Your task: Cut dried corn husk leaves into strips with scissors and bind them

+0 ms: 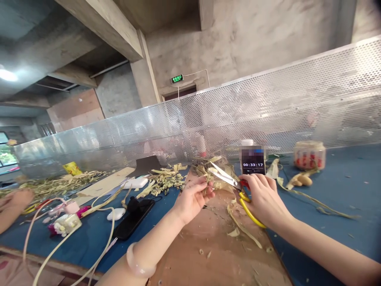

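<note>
I'm watching from behind the head camera, taking twelve o'clock as straight ahead. My right hand (266, 198), at about one o'clock, is clamped on the handles of yellow-and-red scissors (228, 178). Their blades stand slightly apart and point toward ten o'clock, over a heap of dried plant pieces (204, 169) at the far end of a brown board (214, 246).

My left hand (192, 200), near twelve, sits just beside the blades, its palm partly turned up and fingers curled; a pale scrap shows by the fingertips, but I can't tell whether they pinch it. The two hands are apart.

Just beyond the right hand, a phone with a timer (252, 159) stands upright, reading 00:33:17. At two o'clock I see a clear jar (309, 155) near the perforated metal screen (288, 103). At ten, a black phone (133, 222) lies on the blue tabletop (98, 244), a white cable plugged in. Another person's hand (18, 198) shows at nine, near more dried stems (62, 184).
</note>
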`<state>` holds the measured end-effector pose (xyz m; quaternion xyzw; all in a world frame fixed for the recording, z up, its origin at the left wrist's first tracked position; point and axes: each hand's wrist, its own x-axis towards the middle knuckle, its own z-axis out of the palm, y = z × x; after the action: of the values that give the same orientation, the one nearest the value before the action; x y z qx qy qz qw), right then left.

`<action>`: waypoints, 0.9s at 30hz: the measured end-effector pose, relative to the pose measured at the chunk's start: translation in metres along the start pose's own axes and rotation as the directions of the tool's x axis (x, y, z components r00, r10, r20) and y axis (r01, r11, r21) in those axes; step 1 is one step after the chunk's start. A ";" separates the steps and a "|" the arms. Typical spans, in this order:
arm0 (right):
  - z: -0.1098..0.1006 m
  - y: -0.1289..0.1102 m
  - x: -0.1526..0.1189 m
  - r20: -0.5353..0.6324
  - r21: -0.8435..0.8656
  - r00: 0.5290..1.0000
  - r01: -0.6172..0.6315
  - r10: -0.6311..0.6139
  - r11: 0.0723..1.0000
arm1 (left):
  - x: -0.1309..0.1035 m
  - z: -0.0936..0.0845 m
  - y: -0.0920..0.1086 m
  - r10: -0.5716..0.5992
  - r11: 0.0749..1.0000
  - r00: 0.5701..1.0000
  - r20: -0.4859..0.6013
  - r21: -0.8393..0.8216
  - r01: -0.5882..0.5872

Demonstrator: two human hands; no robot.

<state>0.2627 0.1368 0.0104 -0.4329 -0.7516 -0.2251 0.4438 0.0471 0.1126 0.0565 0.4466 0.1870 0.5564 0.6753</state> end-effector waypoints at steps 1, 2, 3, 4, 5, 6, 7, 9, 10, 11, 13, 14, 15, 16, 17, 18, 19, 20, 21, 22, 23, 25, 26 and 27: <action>0.001 0.001 0.000 -0.005 0.005 1.000 0.002 -0.002 1.000 | 0.000 -0.001 -0.001 0.000 1.000 1.000 0.002 0.006 0.000; 0.002 0.001 0.000 -0.011 0.011 1.000 0.001 -0.001 1.000 | 0.001 -0.001 -0.001 0.000 1.000 1.000 0.005 0.015 0.000; 0.003 0.002 0.000 -0.017 0.017 1.000 -0.001 0.001 1.000 | 0.001 -0.002 -0.002 0.000 1.000 1.000 0.007 0.026 0.000; 0.004 0.003 0.000 -0.023 0.023 1.000 -0.005 0.005 1.000 | 0.001 -0.002 -0.002 -0.003 0.999 1.000 0.008 0.037 0.003; 0.005 0.005 0.000 -0.026 0.030 1.000 -0.011 0.011 1.000 | 0.001 -0.002 -0.002 -0.007 0.999 1.000 0.007 0.047 0.006; 0.006 0.006 0.000 -0.030 0.035 0.999 -0.017 0.018 0.999 | 0.001 -0.002 -0.003 -0.011 0.998 1.000 0.005 0.054 0.011; 0.006 0.007 -0.001 -0.030 0.040 0.999 -0.024 0.026 0.999 | 0.001 -0.002 -0.003 -0.013 0.998 1.000 -0.001 0.057 0.013; 0.007 0.008 -0.001 -0.027 0.041 0.999 -0.041 0.042 0.998 | 0.001 -0.002 -0.003 -0.007 0.998 1.000 -0.022 0.055 0.009; 0.007 0.009 -0.001 -0.022 0.038 0.999 -0.049 0.049 0.998 | 0.001 -0.003 -0.004 -0.001 0.999 0.999 -0.035 0.054 0.003; 0.007 0.010 -0.001 -0.016 0.036 0.998 -0.055 0.056 0.998 | 0.002 -0.003 -0.004 0.004 0.998 0.999 -0.050 0.059 -0.001; 0.007 0.010 -0.001 0.000 0.042 0.998 -0.063 0.063 0.997 | 0.003 -0.003 -0.004 0.009 0.998 0.997 -0.080 0.071 -0.003; 0.008 0.010 -0.001 0.005 0.049 0.998 -0.068 0.068 0.997 | 0.004 -0.004 -0.004 0.009 0.997 0.996 -0.094 0.075 -0.002; 0.008 0.011 -0.001 0.007 0.057 0.997 -0.072 0.072 0.996 | 0.004 -0.004 -0.004 0.010 0.997 0.994 -0.106 0.075 -0.002; 0.009 0.011 0.000 0.005 0.066 0.997 -0.079 0.079 0.995 | 0.004 -0.005 -0.004 0.010 0.998 0.993 -0.120 0.070 -0.002; 0.009 0.011 0.000 0.005 0.075 0.996 -0.085 0.085 0.994 | 0.005 -0.005 -0.003 0.010 0.998 0.991 -0.136 0.059 -0.002; 0.010 0.012 0.000 0.008 0.085 0.996 -0.089 0.089 0.992 | 0.005 -0.005 -0.003 0.010 0.999 0.988 -0.155 0.043 -0.003; 0.011 0.013 0.000 0.013 0.097 0.996 -0.093 0.092 0.991 | 0.005 -0.005 -0.003 0.009 1.000 0.984 -0.177 0.026 -0.005; 0.012 0.014 0.001 0.021 0.109 0.995 -0.098 0.097 0.989 | 0.005 -0.004 -0.003 0.008 1.000 0.979 -0.203 0.009 -0.007; 0.013 0.015 0.001 0.029 0.122 0.994 -0.107 0.104 0.987 | 0.005 -0.004 -0.002 0.007 1.000 0.974 -0.228 -0.006 -0.008; 0.014 0.016 0.001 0.040 0.138 0.993 -0.116 0.112 0.984 | 0.005 -0.003 -0.002 0.006 1.000 0.968 -0.252 -0.017 -0.011; 0.015 0.017 0.001 0.050 0.158 0.992 -0.126 0.120 0.979 | 0.005 -0.002 -0.001 0.002 1.000 0.962 -0.272 -0.027 -0.009; 0.017 0.018 0.001 0.069 0.213 0.986 -0.160 0.149 0.964 | 0.006 -0.001 0.000 -0.012 0.999 0.953 -0.302 -0.053 -0.004; 0.018 0.019 0.001 0.075 0.250 0.984 -0.177 0.163 0.952 | 0.006 -0.001 0.001 -0.022 0.997 0.949 -0.314 -0.073 0.000; 0.019 0.020 0.001 0.073 0.289 0.982 -0.190 0.177 0.938 | 0.006 -0.002 0.001 -0.034 0.995 0.946 -0.323 -0.096 0.003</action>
<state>0.2705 0.1609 0.0005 -0.4352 -0.7430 -0.0584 0.5051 0.0472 0.1190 0.0583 0.3150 0.2732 0.6241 0.6607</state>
